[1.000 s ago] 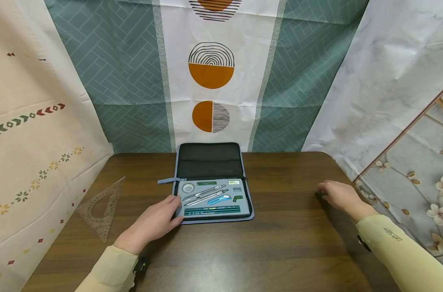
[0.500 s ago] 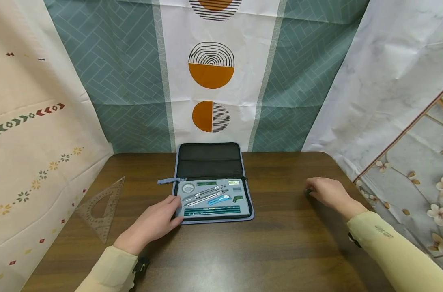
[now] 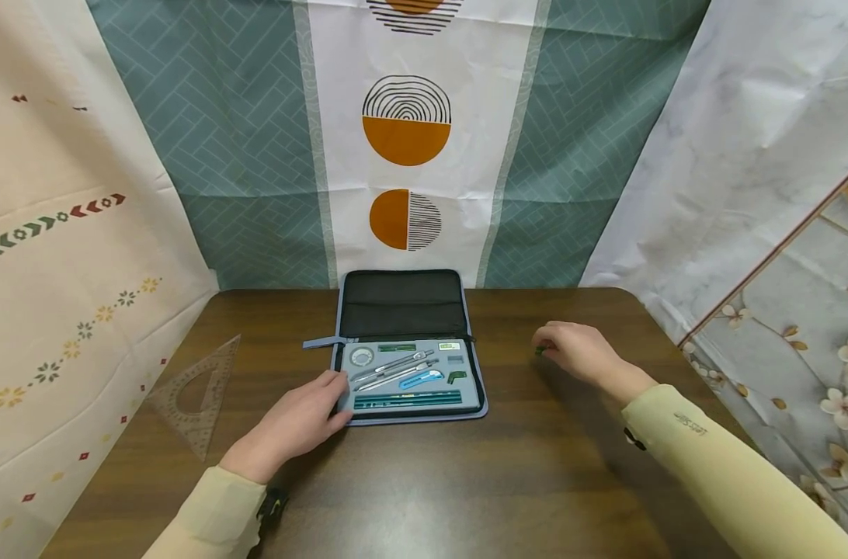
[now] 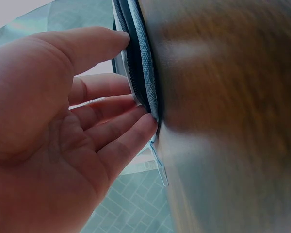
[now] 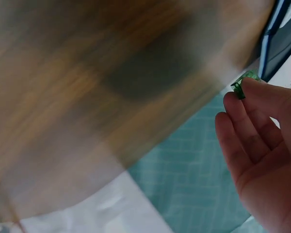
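A zippered case (image 3: 406, 305) lies unfolded on the table. Its grey tray (image 3: 413, 346) bears a round white dial (image 3: 361, 356), a compass (image 3: 396, 365), a blue utility knife (image 3: 420, 380), green pencils (image 3: 406, 399), an eraser (image 3: 449, 346) and small green pieces (image 3: 457, 377). At the tray's left edge rests my left hand (image 3: 305, 415); its fingers and thumb (image 4: 102, 46) touch the case's zippered rim (image 4: 145, 63). My right hand (image 3: 581, 353), above the table right of the case, pinches a small translucent green piece (image 5: 243, 83) between thumb and fingertips. Its exact kind cannot be told.
A clear set square (image 3: 196, 400) with a protractor cutout lies on the table's left side. The brown wooden table (image 3: 424, 481) ends at a back edge against patterned hanging cloths (image 3: 256, 194). A fabric zipper tab (image 3: 322, 341) sticks out left of the case.
My right hand has moved left across the table toward the case, with the small green piece pinched in it. My left hand stays at the case's left edge.
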`<state>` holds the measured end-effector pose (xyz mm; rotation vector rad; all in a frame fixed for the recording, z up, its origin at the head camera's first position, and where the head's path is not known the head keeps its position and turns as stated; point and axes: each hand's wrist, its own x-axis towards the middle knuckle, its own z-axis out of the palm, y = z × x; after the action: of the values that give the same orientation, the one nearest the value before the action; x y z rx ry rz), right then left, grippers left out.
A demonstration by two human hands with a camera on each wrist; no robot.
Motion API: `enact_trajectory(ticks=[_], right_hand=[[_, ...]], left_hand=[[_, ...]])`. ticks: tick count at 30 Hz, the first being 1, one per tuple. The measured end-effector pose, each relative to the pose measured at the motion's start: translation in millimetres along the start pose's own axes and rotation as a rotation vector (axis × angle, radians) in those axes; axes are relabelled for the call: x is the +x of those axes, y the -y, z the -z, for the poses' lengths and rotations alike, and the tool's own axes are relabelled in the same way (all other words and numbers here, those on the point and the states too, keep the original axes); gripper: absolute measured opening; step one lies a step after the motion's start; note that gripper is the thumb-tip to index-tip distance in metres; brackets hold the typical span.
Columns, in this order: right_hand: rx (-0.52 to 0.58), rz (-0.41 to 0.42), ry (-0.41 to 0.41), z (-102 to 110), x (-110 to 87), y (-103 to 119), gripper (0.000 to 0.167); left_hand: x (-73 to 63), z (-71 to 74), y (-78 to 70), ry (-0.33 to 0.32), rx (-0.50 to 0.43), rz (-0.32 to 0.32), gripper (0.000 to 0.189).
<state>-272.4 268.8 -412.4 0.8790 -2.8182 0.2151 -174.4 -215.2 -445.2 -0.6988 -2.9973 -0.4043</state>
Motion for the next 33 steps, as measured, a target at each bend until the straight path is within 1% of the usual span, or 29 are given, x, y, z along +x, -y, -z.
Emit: enact_trajectory(ticks=[7, 16, 21, 26, 33], right_hand=[[0.04, 0.025, 0.01, -3, 23.4, 23, 0.024], [0.086, 0.051, 0.017, -6, 42.4, 44, 0.023], [0.09, 0.042, 0.02, -8, 50.4, 50, 0.022], [0.1, 0.029, 0.016, -11, 56.4, 55, 0.023], [0.132, 0.058, -0.004, -13, 59.1, 64, 0.026]], left_hand=[[0.5, -0.1, 0.4, 0.007, 0.001, 0.002, 0.047], [0.4, -0.8, 0.3, 0.01, -0.009, 0.004, 0.042], [0.2, -0.6, 0.2, 0.0, -0.008, -0.003, 0.039], [0.2, -1.4, 0.2, -0.002, -0.006, -0.007, 0.042], [-0.6, -1.9, -0.1, -0.015, 0.003, -0.017, 0.039]])
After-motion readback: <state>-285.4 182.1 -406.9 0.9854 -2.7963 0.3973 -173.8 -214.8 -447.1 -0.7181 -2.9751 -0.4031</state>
